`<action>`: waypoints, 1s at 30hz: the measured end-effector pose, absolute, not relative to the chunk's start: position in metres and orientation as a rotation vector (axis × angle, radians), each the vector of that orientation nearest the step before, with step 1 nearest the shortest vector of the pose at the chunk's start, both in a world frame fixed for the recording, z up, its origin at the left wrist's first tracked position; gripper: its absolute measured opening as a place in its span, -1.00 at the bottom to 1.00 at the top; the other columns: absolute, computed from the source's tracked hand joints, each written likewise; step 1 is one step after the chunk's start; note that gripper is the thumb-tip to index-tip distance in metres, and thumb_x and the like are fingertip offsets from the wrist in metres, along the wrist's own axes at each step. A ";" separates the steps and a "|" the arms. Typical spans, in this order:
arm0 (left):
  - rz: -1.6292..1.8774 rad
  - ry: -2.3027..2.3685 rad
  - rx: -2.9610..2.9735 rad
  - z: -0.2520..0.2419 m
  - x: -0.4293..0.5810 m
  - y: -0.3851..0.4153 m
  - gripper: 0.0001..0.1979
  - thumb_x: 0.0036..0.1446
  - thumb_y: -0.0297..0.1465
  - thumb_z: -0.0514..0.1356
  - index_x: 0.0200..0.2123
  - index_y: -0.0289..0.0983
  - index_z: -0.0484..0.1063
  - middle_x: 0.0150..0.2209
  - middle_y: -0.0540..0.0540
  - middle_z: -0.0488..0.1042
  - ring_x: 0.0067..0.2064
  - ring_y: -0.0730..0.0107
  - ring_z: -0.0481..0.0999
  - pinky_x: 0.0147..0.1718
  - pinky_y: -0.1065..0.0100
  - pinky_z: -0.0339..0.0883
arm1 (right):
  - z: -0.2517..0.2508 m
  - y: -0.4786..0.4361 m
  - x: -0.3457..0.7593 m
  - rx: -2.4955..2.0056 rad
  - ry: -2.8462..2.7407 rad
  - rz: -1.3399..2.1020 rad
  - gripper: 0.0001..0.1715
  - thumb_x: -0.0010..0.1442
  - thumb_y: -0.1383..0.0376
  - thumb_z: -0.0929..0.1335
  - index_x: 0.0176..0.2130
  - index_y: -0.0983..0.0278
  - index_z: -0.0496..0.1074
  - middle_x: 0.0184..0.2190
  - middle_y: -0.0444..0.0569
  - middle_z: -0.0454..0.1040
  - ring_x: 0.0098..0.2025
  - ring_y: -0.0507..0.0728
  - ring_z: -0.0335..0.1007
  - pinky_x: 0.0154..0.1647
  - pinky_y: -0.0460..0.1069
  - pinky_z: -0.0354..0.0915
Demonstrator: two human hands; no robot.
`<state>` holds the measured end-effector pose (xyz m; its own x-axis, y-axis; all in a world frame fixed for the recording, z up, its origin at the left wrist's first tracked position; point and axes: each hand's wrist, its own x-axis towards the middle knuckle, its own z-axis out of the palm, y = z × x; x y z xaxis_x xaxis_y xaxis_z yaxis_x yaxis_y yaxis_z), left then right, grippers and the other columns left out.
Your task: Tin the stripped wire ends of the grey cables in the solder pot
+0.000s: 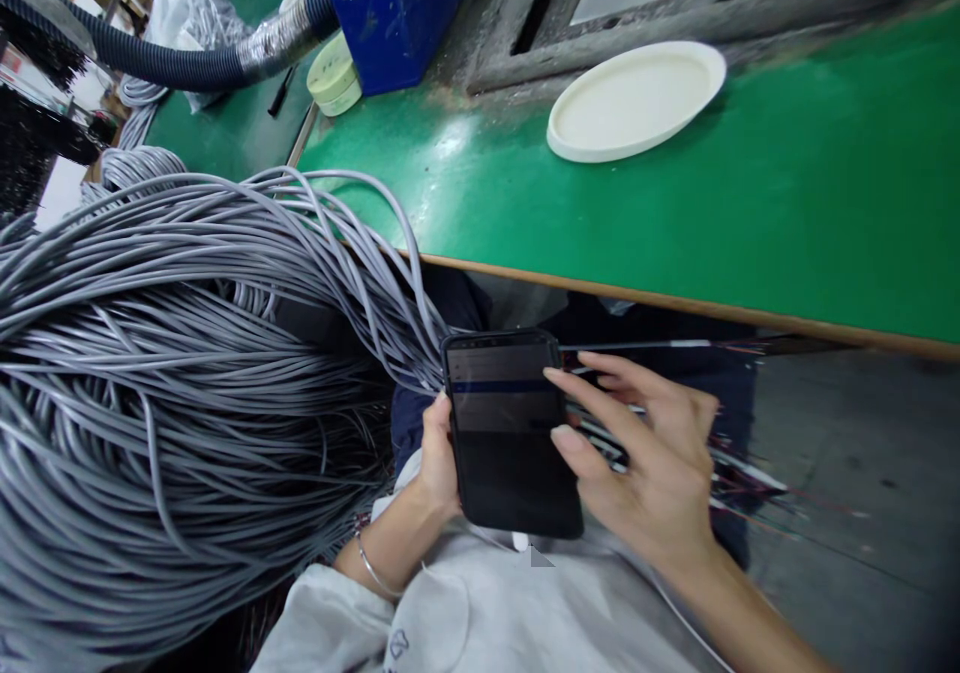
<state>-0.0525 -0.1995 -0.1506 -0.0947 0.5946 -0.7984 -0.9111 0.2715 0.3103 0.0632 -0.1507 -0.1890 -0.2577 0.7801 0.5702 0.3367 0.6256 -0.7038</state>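
Observation:
A dark smartphone (514, 473) lies upright in my left hand (437, 463), whose thumb runs along its left edge; the fingers behind it are hidden. Over the phone's right side hovers my right hand (652, 453), fingers spread, with the index fingertip at or just above the screen; I cannot tell if it touches. Grey cables (405, 323) pass behind the phone across my lap. Their stripped ends, with thin coloured wires (750, 478), stick out to the right beneath my right hand.
A large bundle of grey cables (187, 373) fills the left side. On the green table (825, 183) ahead are a pale oval lid (637, 103), a yellow-green tape roll (334, 78) and a blue box (386, 33). A black corrugated hose (172, 63) crosses the back left.

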 end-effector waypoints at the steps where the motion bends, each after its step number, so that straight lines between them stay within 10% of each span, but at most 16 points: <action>1: 1.318 1.064 -0.381 -0.152 -0.052 -0.200 -0.51 -0.01 -0.10 0.13 -0.20 -0.37 0.55 -0.10 -0.23 0.58 0.10 -0.06 0.44 0.16 0.07 0.18 | -0.189 -0.151 0.064 -0.903 -1.842 0.586 -0.41 0.32 0.26 0.26 0.28 -0.07 0.13 0.02 0.05 0.33 -0.19 0.26 0.30 -0.17 0.17 0.19; 30: 1.208 0.936 -0.175 -0.152 -0.053 -0.199 -0.31 -0.06 0.04 0.10 -0.14 -0.46 0.53 -0.20 -0.38 0.58 0.05 -0.17 0.45 0.15 -0.07 0.10 | -0.209 -0.153 0.071 -0.939 -1.678 0.985 -0.49 0.27 0.25 0.32 0.19 0.01 0.27 -0.05 0.01 0.41 -0.06 0.28 0.32 -0.11 0.20 0.27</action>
<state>-0.0528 -0.1989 -0.1516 0.0454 0.7179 -0.6947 -0.8517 0.3912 0.3486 0.0713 -0.1533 -0.2092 -0.2624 0.9042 0.3369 0.1464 0.3824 -0.9123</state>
